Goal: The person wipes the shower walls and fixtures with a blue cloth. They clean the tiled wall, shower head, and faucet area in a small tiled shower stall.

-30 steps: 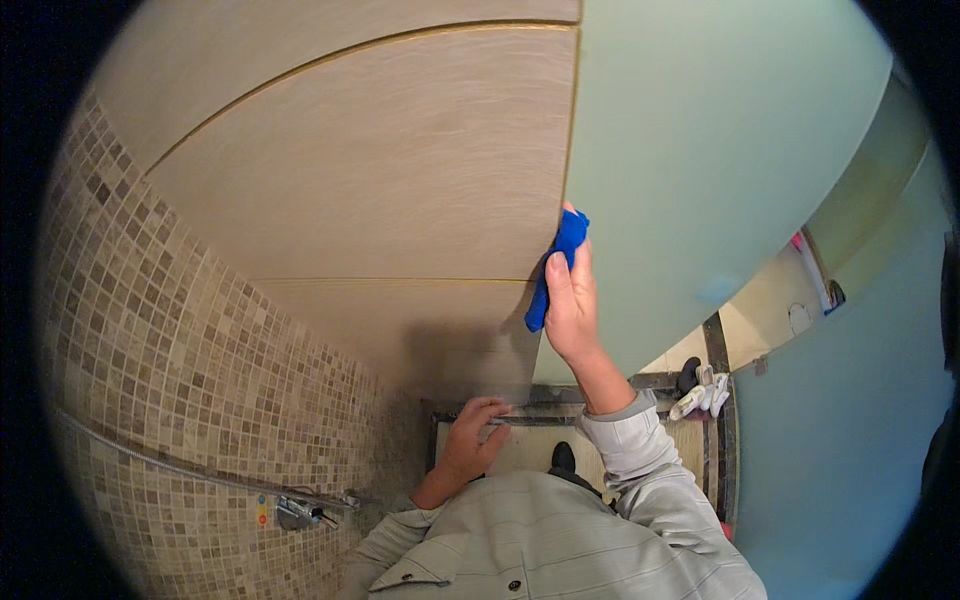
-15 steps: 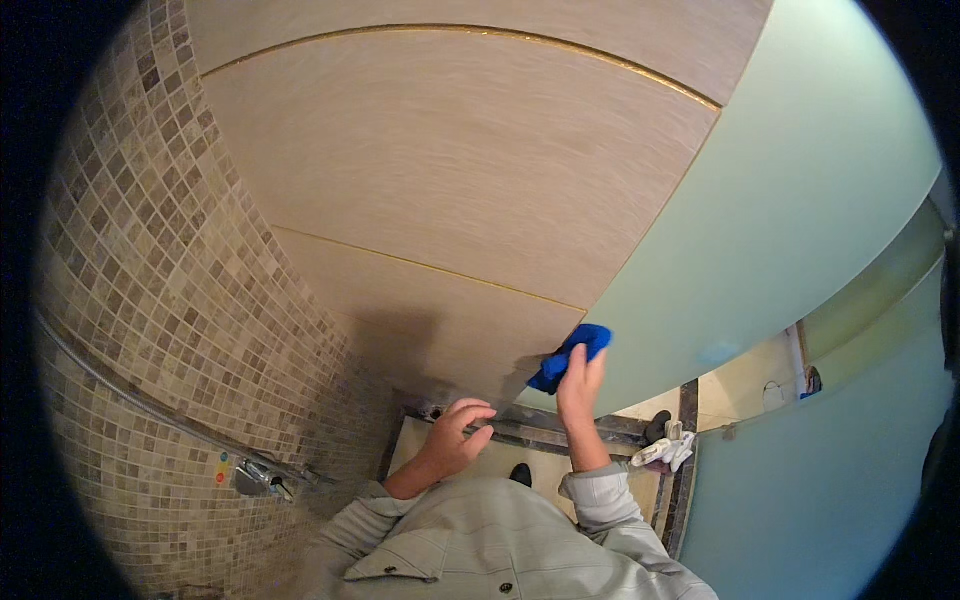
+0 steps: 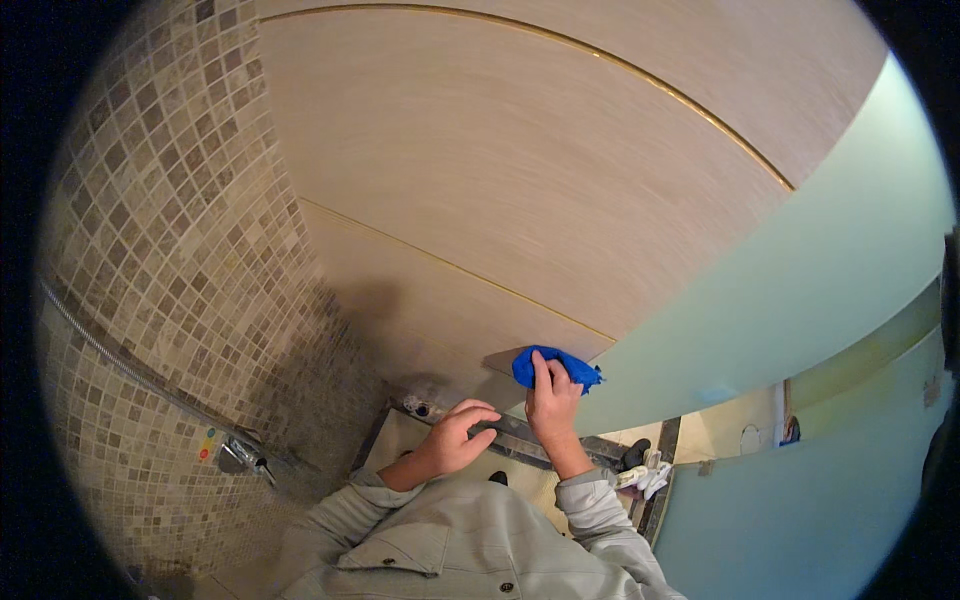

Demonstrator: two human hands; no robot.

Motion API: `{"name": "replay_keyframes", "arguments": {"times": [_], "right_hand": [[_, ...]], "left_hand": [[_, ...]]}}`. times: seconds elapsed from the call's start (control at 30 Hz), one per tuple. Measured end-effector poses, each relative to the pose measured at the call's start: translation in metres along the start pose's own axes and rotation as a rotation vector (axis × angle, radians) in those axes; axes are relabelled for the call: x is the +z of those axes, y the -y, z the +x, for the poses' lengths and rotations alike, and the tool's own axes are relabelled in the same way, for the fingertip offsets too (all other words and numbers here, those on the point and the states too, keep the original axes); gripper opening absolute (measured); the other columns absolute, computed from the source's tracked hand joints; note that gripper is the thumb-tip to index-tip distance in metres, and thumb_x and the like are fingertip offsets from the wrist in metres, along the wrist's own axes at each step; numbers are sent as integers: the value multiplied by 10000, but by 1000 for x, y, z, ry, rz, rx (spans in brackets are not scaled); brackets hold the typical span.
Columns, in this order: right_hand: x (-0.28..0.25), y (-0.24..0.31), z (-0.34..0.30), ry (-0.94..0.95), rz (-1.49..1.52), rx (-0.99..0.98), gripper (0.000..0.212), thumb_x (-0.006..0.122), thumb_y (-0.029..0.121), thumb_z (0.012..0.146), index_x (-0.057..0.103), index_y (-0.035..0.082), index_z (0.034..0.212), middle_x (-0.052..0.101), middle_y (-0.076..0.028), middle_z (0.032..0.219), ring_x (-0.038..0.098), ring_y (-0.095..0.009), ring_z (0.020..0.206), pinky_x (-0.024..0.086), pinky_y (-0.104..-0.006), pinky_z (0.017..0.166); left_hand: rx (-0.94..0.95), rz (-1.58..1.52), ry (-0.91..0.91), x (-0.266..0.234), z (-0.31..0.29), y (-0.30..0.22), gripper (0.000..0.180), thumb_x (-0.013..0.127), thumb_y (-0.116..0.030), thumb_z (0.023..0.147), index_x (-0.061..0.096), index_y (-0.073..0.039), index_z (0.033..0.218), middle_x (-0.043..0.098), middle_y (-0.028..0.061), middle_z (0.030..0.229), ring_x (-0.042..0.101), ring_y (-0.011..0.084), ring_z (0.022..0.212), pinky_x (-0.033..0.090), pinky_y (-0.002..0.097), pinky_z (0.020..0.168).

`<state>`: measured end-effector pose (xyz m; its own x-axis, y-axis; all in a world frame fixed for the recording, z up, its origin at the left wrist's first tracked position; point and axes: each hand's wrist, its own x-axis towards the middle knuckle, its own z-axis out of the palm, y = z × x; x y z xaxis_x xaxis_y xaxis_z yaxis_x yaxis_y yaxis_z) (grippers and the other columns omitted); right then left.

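Note:
My right hand grips a bunched blue cloth and holds it to the lower part of the beige wall panel, close to where the frosted green glass starts. Part of the cloth is hidden behind my fingers. To its left, my left hand hovers with nothing in it, its fingers loosely curved and the thumb apart. Thin gold strips run across the panel.
Brown mosaic tile covers the left wall, where a metal hose and a shower valve sit. White gloves lie by the dark floor sill at lower right. Another frosted glass panel stands at right.
My right hand has moved the blue cloth left and slightly down, and its long side has turned more level. The view has swung too. My left hand keeps nearly the same pose.

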<state>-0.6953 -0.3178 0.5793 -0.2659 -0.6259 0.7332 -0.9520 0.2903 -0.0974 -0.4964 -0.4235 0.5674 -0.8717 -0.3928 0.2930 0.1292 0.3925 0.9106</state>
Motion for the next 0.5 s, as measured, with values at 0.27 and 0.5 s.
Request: {"name": "replay_keyframes", "arguments": {"times": [0.27, 0.5], "right_hand": [[-23, 40, 108, -210, 38, -139, 468, 649, 13, 795, 687, 35, 1261, 661, -106, 1171, 602, -272, 997, 436, -419, 857], [32, 23, 26, 410, -80, -323, 464, 609, 155, 849, 680, 100, 1304, 671, -28, 1240, 620, -207, 1040, 449, -393, 837]], "left_hand": [[-55, -25, -19, -2, 2, -7, 347, 700, -112, 938, 637, -9, 1263, 619, 166, 1245, 622, 302, 1136, 515, 381, 942], [-72, -26, -69, -9, 5, 3, 333, 693, -105, 932, 630, 6, 1239, 605, 188, 1229, 618, 359, 1132, 505, 420, 960]]}}
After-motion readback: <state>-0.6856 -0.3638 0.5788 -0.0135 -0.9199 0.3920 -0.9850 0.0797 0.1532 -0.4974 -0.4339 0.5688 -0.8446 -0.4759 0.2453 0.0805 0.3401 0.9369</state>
